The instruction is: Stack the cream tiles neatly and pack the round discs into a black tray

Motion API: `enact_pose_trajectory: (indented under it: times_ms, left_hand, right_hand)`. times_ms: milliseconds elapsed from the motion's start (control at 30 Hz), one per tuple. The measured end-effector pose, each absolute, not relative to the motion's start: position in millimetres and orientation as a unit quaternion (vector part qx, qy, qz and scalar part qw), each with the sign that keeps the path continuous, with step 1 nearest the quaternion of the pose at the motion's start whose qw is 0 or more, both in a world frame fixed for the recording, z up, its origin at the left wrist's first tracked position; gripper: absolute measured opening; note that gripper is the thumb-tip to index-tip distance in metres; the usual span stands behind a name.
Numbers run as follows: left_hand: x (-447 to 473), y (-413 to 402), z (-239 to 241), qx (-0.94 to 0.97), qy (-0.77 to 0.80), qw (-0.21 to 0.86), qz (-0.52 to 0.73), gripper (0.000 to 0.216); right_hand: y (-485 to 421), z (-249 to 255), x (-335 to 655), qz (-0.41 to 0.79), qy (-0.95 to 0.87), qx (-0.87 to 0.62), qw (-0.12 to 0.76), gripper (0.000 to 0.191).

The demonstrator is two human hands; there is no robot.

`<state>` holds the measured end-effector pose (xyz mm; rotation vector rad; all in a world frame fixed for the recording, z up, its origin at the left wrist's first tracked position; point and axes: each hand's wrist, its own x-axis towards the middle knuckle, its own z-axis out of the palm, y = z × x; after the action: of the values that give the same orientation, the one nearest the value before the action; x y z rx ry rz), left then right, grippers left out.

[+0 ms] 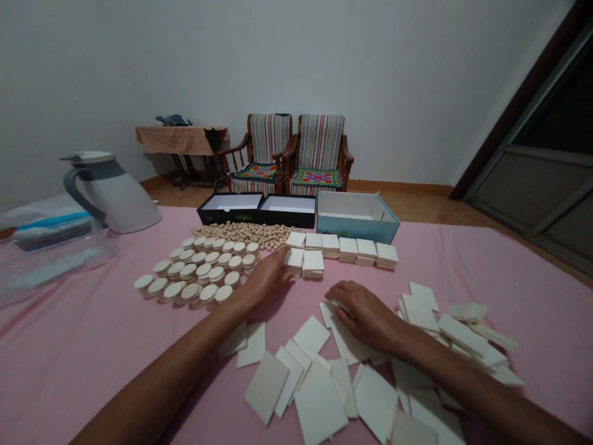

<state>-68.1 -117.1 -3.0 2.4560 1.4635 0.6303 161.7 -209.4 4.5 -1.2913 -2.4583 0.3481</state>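
My left hand (269, 275) has its fingers curled around the near-left stack of square tiles (293, 258), thin and pale like wood. A neighbouring stack of square tiles (314, 262) stands just to its right. My right hand (361, 309) is bent over the loose pile, its fingers closed at the edge of a pale square tile (326, 313); the palm hides part of what lies beneath. Loose square tiles (320, 395) overlap one another in front of me. Behind the left hand is a row of square stacks (356, 248).
Stacked round discs (204, 272) stand in rows at the left, with small wooden beads (252, 233) behind them. A black box (287, 211) and a light-blue box (359, 216) sit at the back. A jug (115, 191) and clear plastic packaging (55, 259) occupy the left side.
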Motion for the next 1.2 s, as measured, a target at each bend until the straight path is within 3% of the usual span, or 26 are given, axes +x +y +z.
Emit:
enact_pose_trajectory:
  times_ms: [233, 867, 1033, 1200]
  left_hand:
    - [-64, -127, -3, 0.835, 0.49, 0.094, 0.231, 0.024]
    - [-65, -123, -17, 0.835, 0.49, 0.074, 0.239, 0.033]
    - [-62, -124, -17, 0.838, 0.489, 0.061, 0.233, 0.029]
    - [-62, -128, -11, 0.834, 0.5, 0.026, 0.233, 0.039]
  right_hand:
    - [-179, 0, 134, 0.126, -0.877, -0.439, 0.15, 0.026]
    - [-174, -15, 143, 0.127, -0.862, -0.451, 0.191, 0.021]
    - [-171, -16, 135, 0.154, -0.847, -0.462, 0.213, 0.038]
    - [-172, -19, 137, 0.153, -0.829, -0.49, 0.221, 0.02]
